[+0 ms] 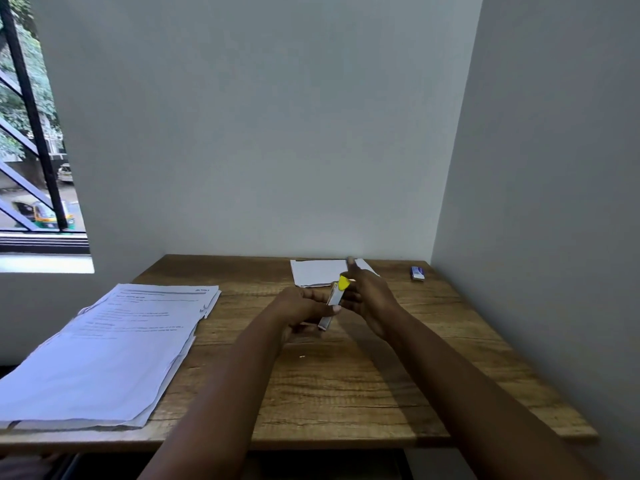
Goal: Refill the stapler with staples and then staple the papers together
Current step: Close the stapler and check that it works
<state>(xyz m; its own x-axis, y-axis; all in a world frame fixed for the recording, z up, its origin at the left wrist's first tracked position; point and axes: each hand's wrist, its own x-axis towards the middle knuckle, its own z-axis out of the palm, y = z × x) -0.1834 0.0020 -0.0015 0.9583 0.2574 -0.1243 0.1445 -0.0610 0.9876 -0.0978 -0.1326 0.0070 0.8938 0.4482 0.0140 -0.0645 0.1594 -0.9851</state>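
Observation:
A small silver stapler (331,304) with a yellow end is held between both hands above the middle of the wooden desk (346,382). My left hand (300,311) grips its lower part, thumb pressed on its side. My right hand (367,296) holds the upper yellow end, with one finger sticking up. Whether the stapler is open is hard to tell. A thick stack of printed papers (114,351) lies on the desk's left side. A small blue and white staple box (417,273) sits at the far right corner.
A few white sheets (318,271) lie at the back of the desk behind my hands. Walls close the desk in at the back and right. A barred window (34,133) is at the left. A tiny speck (302,356) lies on the wood.

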